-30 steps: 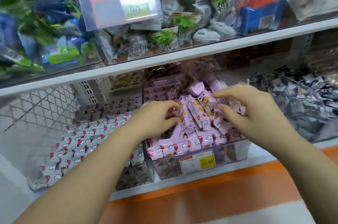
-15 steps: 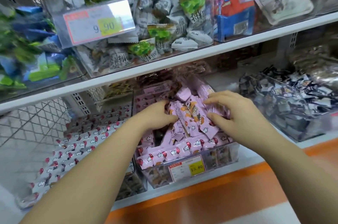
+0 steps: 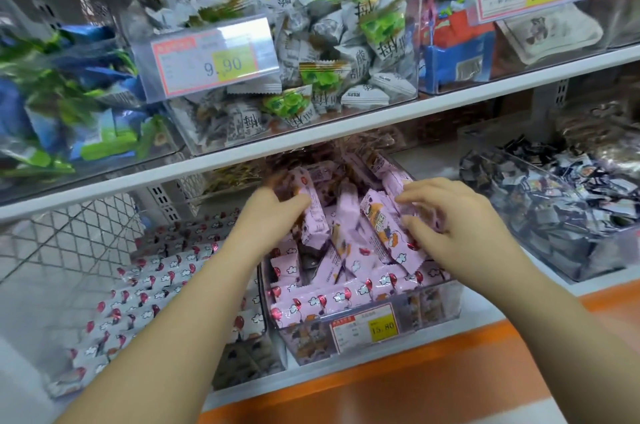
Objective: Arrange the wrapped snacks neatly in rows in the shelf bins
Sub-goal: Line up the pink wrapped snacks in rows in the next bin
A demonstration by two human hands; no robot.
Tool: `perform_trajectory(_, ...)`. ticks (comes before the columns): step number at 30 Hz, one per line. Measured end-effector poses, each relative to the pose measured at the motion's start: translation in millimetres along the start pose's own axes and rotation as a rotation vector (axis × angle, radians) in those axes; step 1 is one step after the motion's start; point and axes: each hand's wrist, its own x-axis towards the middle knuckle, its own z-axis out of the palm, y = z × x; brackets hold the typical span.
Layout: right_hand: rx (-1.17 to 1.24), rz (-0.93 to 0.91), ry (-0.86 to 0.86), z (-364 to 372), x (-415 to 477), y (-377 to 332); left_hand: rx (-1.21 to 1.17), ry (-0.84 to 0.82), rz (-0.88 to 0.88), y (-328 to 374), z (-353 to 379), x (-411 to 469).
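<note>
A clear bin (image 3: pixel 446 302) on the lower shelf holds several pink wrapped snack bars (image 3: pixel 332 299), some lying in a row along the front, others loose and tilted in the middle. My left hand (image 3: pixel 273 216) reaches into the bin's left side and grips a tilted pink bar (image 3: pixel 313 219). My right hand (image 3: pixel 446 219) is at the right side, its fingers curled round another tilted pink bar (image 3: pixel 388 233) with an orange picture on it.
Left of this bin, white wrapped bars (image 3: pixel 156 285) lie in neat rows. A bin of dark small packets (image 3: pixel 561 216) stands to the right. The upper shelf edge (image 3: pixel 311 136) hangs close above my hands, bearing bins of green-and-white candies (image 3: pixel 311 53). An orange ledge (image 3: pixel 381 385) runs below.
The view has tilted up and moved closer. Both hands have shifted deeper into the pink bin, and the loose bars between them have been lifted and turned more upright.
</note>
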Motion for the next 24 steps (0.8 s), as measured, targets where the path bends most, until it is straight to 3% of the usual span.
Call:
perform_trajectory(5,0.045,-0.097,0.069,3.1,3.4,-18.3,-0.233,0.020,0.088,-14.8,-12.8,-15.3)
perform_trajectory(12,-0.003,-0.111,-0.061,16.1,4.8,-44.7,-0.297,0.007,0.170,-29.0,-22.1,-32.3)
perform_trajectory(15,-0.088,-0.152,-0.166,20.2,4.8,-53.5,-0.307,0.037,0.182,-34.5,-22.1,-36.6)
perform_trajectory(20,-0.370,-0.142,-0.483,31.3,3.4,-64.8,-0.371,0.062,0.200,-42.3,-16.8,-42.2)
perform_trajectory(24,-0.448,-0.133,-0.558,36.0,3.2,-65.8,-0.438,0.039,0.213,-49.9,-12.7,-45.6)
